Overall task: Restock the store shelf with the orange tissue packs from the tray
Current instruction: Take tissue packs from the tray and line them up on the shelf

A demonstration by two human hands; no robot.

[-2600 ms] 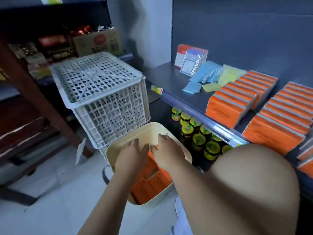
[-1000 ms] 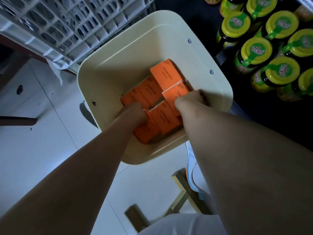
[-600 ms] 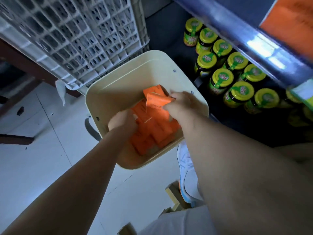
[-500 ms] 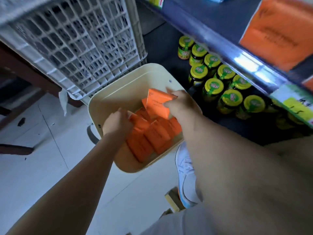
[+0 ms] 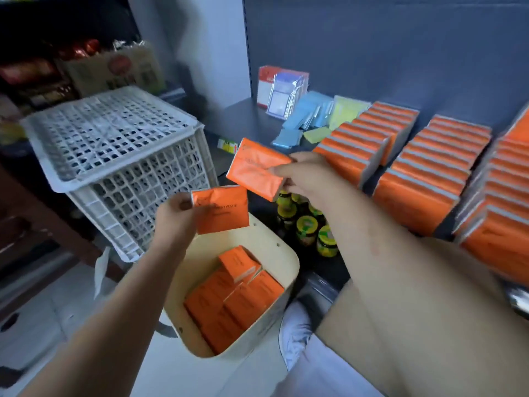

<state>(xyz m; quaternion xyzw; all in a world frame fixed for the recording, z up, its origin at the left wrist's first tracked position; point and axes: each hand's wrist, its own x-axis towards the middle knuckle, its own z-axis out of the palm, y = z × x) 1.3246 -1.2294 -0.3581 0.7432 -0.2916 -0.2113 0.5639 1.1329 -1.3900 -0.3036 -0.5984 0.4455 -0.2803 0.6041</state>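
Observation:
My left hand (image 5: 179, 217) grips an orange tissue pack (image 5: 226, 209) above the cream tray (image 5: 282, 262), which stands on the floor. Several more orange packs (image 5: 237, 302) lie inside the tray. My right hand (image 5: 303, 179) pinches a second orange tissue pack (image 5: 256, 169), held higher and close to the front edge of the dark shelf (image 5: 246, 121). On that shelf, rows of orange tissue packs (image 5: 369, 138) stand on edge, stretching to the right.
An upturned white lattice crate (image 5: 120, 156) stands left of the tray. Blue and yellow packets (image 5: 312, 118) and a red-and-white box (image 5: 282, 90) lie at the shelf's back left. Green-lidded jars (image 5: 306, 227) fill the lower shelf. A white shoe (image 5: 294, 330) is beside the tray.
Both hands have risen out of the tray, each with an orange pack. The right hand has travelled up toward the shelf. The view has lifted from the tray to the shelf.

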